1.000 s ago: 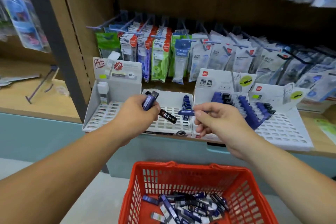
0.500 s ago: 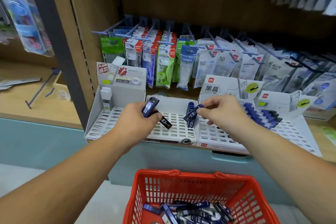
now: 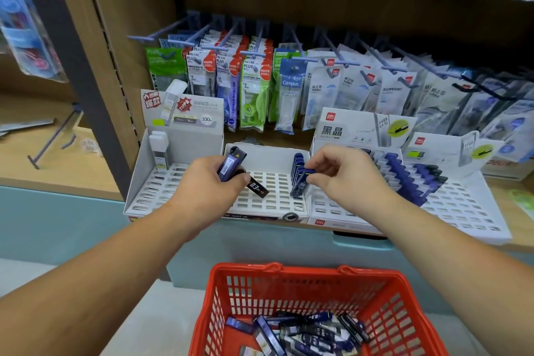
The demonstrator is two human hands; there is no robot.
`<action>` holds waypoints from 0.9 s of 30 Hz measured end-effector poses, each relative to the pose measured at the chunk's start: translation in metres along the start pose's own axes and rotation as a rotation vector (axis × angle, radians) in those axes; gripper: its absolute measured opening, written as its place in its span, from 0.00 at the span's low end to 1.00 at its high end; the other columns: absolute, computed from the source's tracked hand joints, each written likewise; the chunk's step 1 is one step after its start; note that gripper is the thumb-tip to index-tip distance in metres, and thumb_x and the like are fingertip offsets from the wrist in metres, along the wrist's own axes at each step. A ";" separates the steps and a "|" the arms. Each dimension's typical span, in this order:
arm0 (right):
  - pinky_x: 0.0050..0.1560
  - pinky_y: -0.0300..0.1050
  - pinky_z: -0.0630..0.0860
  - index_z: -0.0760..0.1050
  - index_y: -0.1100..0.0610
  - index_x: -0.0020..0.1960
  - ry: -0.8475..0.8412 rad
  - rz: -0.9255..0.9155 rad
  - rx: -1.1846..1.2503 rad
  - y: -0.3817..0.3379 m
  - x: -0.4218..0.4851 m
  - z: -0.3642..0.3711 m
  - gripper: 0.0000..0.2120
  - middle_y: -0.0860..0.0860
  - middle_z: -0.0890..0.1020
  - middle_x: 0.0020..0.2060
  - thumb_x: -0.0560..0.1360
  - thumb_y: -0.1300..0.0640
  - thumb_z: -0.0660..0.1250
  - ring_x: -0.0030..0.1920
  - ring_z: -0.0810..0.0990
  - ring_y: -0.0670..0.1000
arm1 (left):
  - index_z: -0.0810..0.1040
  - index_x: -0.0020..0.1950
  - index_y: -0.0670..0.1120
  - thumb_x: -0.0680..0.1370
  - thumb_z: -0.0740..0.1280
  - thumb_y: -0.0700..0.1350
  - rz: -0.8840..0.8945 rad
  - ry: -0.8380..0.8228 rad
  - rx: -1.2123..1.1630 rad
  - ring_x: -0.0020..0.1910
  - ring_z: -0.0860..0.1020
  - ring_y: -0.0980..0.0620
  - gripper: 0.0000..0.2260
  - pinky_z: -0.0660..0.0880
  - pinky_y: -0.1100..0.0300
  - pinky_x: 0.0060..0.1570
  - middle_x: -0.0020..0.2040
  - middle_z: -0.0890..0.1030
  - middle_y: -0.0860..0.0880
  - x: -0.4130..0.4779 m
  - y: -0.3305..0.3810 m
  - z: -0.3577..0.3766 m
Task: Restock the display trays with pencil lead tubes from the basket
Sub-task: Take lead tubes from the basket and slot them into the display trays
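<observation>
Now left grip (image 3: 208,182) grasps two lead tubes (image 3: 231,166); right grip (image 3: 344,176) pinches a tube (image 3: 307,173) near "HB 0.5" card (image 3: 383,124).

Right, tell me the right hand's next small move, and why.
Probably seat the tube down into the middle tray and let go: the right hand pinches it at the front of the blue row, while the left hand holds more tubes.

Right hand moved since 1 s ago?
Yes. Right hand moved farther in, closer to the header card, tipping its tube into the middle tray.
</observation>
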State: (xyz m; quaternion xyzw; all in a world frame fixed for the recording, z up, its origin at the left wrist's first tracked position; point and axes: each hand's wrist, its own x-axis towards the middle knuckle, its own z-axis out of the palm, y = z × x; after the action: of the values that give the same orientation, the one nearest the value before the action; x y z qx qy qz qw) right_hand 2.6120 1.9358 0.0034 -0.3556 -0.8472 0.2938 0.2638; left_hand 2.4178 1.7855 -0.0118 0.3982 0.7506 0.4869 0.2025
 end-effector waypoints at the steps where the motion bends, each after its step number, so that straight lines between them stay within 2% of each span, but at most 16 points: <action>1: 0.38 0.26 0.72 0.79 0.43 0.39 -0.007 0.003 -0.020 0.002 -0.001 0.001 0.18 0.41 0.82 0.34 0.72 0.66 0.77 0.33 0.78 0.36 | 0.83 0.45 0.45 0.80 0.72 0.45 -0.003 -0.002 0.003 0.21 0.65 0.58 0.05 0.62 0.68 0.21 0.29 0.72 0.48 0.000 -0.001 0.000; 4: 0.35 0.30 0.72 0.78 0.43 0.37 -0.020 0.013 -0.064 0.007 -0.003 0.003 0.18 0.41 0.80 0.32 0.73 0.66 0.76 0.31 0.77 0.36 | 0.82 0.44 0.46 0.80 0.72 0.45 -0.010 -0.001 0.006 0.21 0.64 0.57 0.05 0.61 0.67 0.22 0.28 0.70 0.50 0.000 -0.004 0.000; 7: 0.29 0.29 0.71 0.80 0.48 0.40 -0.018 0.024 -0.073 0.007 -0.002 0.001 0.14 0.42 0.79 0.32 0.74 0.66 0.75 0.29 0.76 0.37 | 0.82 0.44 0.45 0.80 0.72 0.43 -0.010 0.005 -0.017 0.22 0.64 0.57 0.05 0.62 0.68 0.22 0.28 0.71 0.50 0.000 -0.006 -0.001; 9: 0.33 0.28 0.70 0.82 0.50 0.43 -0.018 0.006 -0.109 0.007 -0.001 0.003 0.10 0.41 0.79 0.33 0.75 0.65 0.74 0.30 0.76 0.39 | 0.82 0.44 0.45 0.80 0.72 0.43 0.002 0.012 -0.013 0.24 0.65 0.56 0.05 0.63 0.67 0.24 0.30 0.73 0.48 0.001 -0.005 -0.003; 12: 0.45 0.40 0.75 0.85 0.51 0.48 -0.023 -0.039 -0.165 0.007 -0.001 0.006 0.08 0.40 0.80 0.36 0.75 0.64 0.74 0.35 0.78 0.42 | 0.83 0.45 0.46 0.80 0.72 0.44 0.020 0.030 0.004 0.29 0.69 0.54 0.05 0.67 0.62 0.30 0.32 0.76 0.44 0.002 -0.005 -0.009; 14: 0.49 0.43 0.78 0.85 0.52 0.50 -0.043 -0.055 -0.192 0.004 -0.001 0.007 0.08 0.42 0.82 0.38 0.76 0.64 0.73 0.38 0.79 0.46 | 0.83 0.47 0.45 0.80 0.72 0.44 0.007 0.042 -0.019 0.26 0.66 0.55 0.05 0.66 0.63 0.27 0.29 0.73 0.45 0.002 -0.004 -0.016; 16: 0.52 0.45 0.79 0.85 0.52 0.51 -0.056 -0.072 -0.215 0.003 -0.001 0.010 0.08 0.41 0.80 0.39 0.76 0.63 0.73 0.39 0.78 0.45 | 0.83 0.49 0.44 0.81 0.71 0.45 -0.014 0.053 -0.057 0.23 0.62 0.56 0.05 0.63 0.64 0.24 0.28 0.68 0.50 0.005 -0.004 -0.025; 18: 0.54 0.48 0.79 0.85 0.50 0.52 -0.055 -0.093 -0.249 0.001 -0.002 0.014 0.08 0.39 0.78 0.40 0.77 0.61 0.73 0.40 0.77 0.43 | 0.84 0.50 0.46 0.81 0.70 0.46 -0.017 0.045 -0.063 0.24 0.62 0.56 0.05 0.64 0.61 0.28 0.28 0.68 0.53 0.005 -0.005 -0.035; 20: 0.53 0.51 0.78 0.85 0.48 0.56 -0.049 -0.110 -0.332 -0.003 -0.003 0.015 0.08 0.42 0.75 0.43 0.78 0.55 0.72 0.44 0.76 0.47 | 0.84 0.49 0.48 0.81 0.70 0.47 0.004 0.013 -0.040 0.24 0.63 0.57 0.05 0.65 0.59 0.30 0.27 0.69 0.56 0.003 -0.006 -0.042; 23: 0.50 0.50 0.77 0.84 0.45 0.55 -0.046 -0.066 -0.440 -0.010 -0.004 0.013 0.07 0.45 0.71 0.45 0.78 0.48 0.71 0.47 0.75 0.50 | 0.84 0.49 0.50 0.81 0.70 0.46 0.027 -0.021 0.005 0.24 0.65 0.58 0.04 0.66 0.60 0.30 0.25 0.71 0.57 0.000 -0.009 -0.047; 25: 0.51 0.52 0.78 0.84 0.47 0.52 -0.037 -0.058 -0.437 -0.009 -0.004 0.014 0.05 0.45 0.72 0.45 0.78 0.50 0.71 0.47 0.76 0.51 | 0.84 0.49 0.50 0.81 0.71 0.46 0.028 -0.028 0.030 0.25 0.65 0.58 0.03 0.66 0.62 0.29 0.26 0.73 0.57 -0.003 -0.009 -0.048; 27: 0.55 0.53 0.78 0.85 0.49 0.52 -0.014 -0.019 -0.358 -0.005 -0.006 0.016 0.05 0.43 0.76 0.44 0.78 0.55 0.72 0.45 0.77 0.50 | 0.84 0.50 0.51 0.80 0.72 0.46 0.034 -0.009 0.052 0.27 0.68 0.58 0.02 0.67 0.65 0.29 0.32 0.78 0.54 -0.005 -0.008 -0.050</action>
State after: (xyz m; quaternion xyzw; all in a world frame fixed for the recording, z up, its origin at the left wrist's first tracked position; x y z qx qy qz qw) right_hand 2.6030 1.9238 -0.0052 -0.3866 -0.8912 0.1380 0.1931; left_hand 2.3832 1.7518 0.0029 0.4182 0.7552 0.4687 0.1874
